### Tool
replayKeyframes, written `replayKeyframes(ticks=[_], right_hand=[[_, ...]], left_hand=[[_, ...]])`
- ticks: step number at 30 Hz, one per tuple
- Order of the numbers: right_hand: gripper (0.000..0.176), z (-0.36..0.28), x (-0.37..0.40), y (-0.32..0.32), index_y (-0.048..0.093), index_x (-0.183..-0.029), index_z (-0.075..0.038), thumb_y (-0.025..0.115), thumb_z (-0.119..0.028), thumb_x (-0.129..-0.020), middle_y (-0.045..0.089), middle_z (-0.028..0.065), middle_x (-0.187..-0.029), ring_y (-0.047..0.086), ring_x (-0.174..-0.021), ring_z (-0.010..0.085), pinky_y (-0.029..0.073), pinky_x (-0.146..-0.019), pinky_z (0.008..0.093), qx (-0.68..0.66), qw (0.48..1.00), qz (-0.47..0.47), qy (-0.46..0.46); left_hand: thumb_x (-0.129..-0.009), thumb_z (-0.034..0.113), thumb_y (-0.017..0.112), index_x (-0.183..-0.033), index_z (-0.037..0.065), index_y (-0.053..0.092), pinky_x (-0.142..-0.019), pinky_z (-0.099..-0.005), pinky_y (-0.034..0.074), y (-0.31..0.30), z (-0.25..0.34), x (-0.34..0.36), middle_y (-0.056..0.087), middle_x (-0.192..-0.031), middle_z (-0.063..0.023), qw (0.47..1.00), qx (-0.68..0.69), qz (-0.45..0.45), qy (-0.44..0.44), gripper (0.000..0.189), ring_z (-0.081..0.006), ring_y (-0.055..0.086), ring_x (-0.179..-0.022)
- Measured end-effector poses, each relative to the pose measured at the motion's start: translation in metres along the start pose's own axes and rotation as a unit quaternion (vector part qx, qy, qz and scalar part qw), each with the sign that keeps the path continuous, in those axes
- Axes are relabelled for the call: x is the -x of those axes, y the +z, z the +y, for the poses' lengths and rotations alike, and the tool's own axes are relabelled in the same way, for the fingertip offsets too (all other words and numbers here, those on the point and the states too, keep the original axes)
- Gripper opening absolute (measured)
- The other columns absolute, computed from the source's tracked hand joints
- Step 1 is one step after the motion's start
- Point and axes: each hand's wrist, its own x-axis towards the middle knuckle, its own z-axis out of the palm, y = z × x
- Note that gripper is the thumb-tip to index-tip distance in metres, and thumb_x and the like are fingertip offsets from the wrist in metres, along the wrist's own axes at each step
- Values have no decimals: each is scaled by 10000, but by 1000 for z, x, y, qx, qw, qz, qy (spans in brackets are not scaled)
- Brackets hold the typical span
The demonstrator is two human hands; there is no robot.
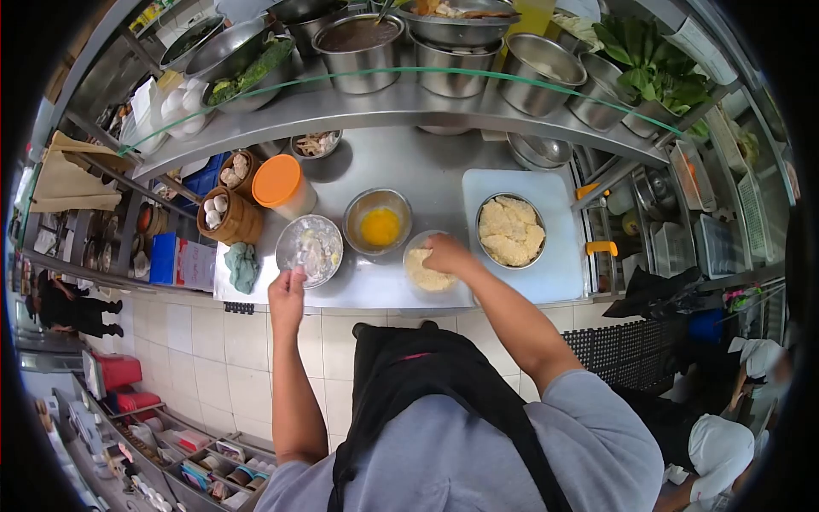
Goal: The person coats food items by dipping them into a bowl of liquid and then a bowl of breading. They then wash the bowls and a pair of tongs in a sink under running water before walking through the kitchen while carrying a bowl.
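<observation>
Grey shirt [426, 452] is facing steel table [405, 158]
Left hand [287, 294] is clenching by floury bowl [335, 242]; right hand [447, 255] is touching crumbs [426, 277], grip I cannot tell

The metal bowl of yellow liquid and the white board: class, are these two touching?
Apart. The head view shows bare steel tabletop between the metal bowl and the left edge of the white board.

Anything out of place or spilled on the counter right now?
No clear spill or damage visible. The one untidy thing is the crumpled green cloth, lying loose beside the flour-smeared bowl near the counter's front edge.
</observation>
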Motion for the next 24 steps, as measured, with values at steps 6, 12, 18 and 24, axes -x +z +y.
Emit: replayKeyframes(ticks=[6,12,18,24], right_hand=[[341,11,-13,-3,677,-1012,35,610,-175,-752,683,242,-1023,659,-989,391,529,-877,419,16,1000,21,-3],[278,14,-22,60,668,-931,63,614,-146,-756,676,269,-967,658,-966,394,515,-887,434,-37,999,-11,14],[471,-13,17,47,599,-1139,40,677,-190,-736,653,258,-1107,636,-1054,345,522,-928,395,55,981,181,34],[424,0,5,24,639,-1104,15,643,-211,-746,641,231,-1139,613,-1078,376,504,-938,435,-24,993,113,39]], left_hand=[[-994,341,570,-795,27,639,-471,-246,217,-21,-7,-1,363,-549,76,989,81,45,-114,379,-35,300,-503],[-991,353,573,-788,41,626,-459,-246,211,-7,-10,1,362,-538,75,986,95,28,-132,376,-39,293,-482],[-995,341,570,-790,48,625,-463,-244,211,-1,-12,7,360,-539,80,988,92,10,-124,362,-36,292,-486],[-993,342,577,-793,48,626,-462,-243,198,-1,-14,4,347,-532,87,989,98,7,-111,359,-29,281,-482]])
